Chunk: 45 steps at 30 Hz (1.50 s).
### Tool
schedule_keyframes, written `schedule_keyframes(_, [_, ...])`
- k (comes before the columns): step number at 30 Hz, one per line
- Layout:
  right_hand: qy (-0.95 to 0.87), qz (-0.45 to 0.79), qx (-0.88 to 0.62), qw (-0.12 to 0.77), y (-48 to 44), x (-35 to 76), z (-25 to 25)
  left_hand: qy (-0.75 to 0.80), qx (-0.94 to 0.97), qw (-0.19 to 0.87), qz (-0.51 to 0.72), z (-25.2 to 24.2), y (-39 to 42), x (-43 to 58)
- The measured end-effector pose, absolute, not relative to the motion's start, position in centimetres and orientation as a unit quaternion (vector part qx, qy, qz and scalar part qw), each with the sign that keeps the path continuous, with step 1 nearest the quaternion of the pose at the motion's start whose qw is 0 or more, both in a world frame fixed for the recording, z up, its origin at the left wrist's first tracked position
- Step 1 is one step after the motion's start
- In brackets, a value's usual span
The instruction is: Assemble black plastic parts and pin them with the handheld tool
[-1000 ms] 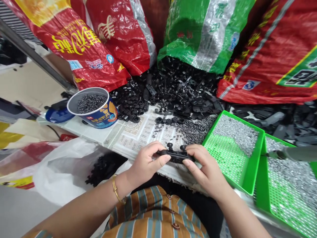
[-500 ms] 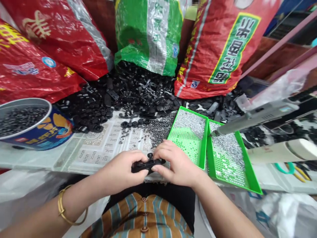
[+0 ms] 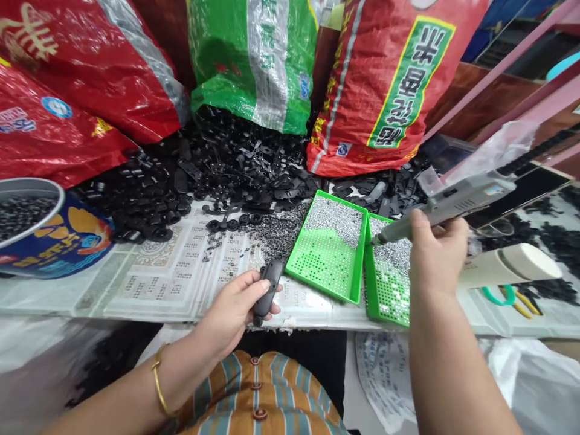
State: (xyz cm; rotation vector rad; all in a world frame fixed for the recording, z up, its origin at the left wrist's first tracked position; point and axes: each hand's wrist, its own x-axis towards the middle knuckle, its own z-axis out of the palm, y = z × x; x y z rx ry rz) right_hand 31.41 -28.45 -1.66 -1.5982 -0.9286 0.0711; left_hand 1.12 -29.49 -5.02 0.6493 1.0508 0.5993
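black part (image 3: 269,291) in left hand (image 3: 239,302)

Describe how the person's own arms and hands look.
The left hand and right hand wear no gloves. A thin gold-coloured bangle circles the left wrist; none shows on the right. No sleeves are visible.
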Motion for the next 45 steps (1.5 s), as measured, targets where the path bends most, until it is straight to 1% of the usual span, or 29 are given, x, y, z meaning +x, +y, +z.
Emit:
schedule_keyframes(2, [-0.353,0.054,-0.659,0.662,-28.7,30.1,-1.2,0.495,0.295,0.764,0.29,-5.0,-29.7,1.3])
schedule_keyframes(4, [-0.333,0.126,-0.606,0.712,-29.4,27.9,-0.6,0.503,0.292,0.76,0.29,-5.0,-29.7,1.4])
schedule_keyframes(6, [-0.329,0.196,-0.559,0.736,-30.1,25.4,-0.3,0.508,0.286,0.761,0.285,-5.1,-29.8,1.6])
schedule_keyframes(9, [-0.328,0.213,-0.524,0.757,-30.6,22.2,-1.0,0.517,0.276,0.761,0.278,-5.3,-29.8,2.0])
schedule_keyframes(15, [-0.375,0.232,-0.471,0.764,-29.8,20.0,-3.4,0.529,0.259,0.755,0.289,-5.7,-29.8,2.5])
schedule_keyframes(23, [-0.37,0.23,-0.47,0.768,-28.5,20.2,-4.4,0.539,0.255,0.751,0.284,-5.6,-29.6,2.5])
schedule_keyframes(35, [-0.376,0.269,-0.447,0.766,-28.6,20.4,-4.6,0.546,0.27,0.741,0.284,-5.7,-29.6,2.6])
schedule_keyframes(45, [-0.369,0.252,-0.453,0.771,-28.6,20.5,-4.5,0.543,0.264,0.744,0.287,-5.8,-29.7,2.7])
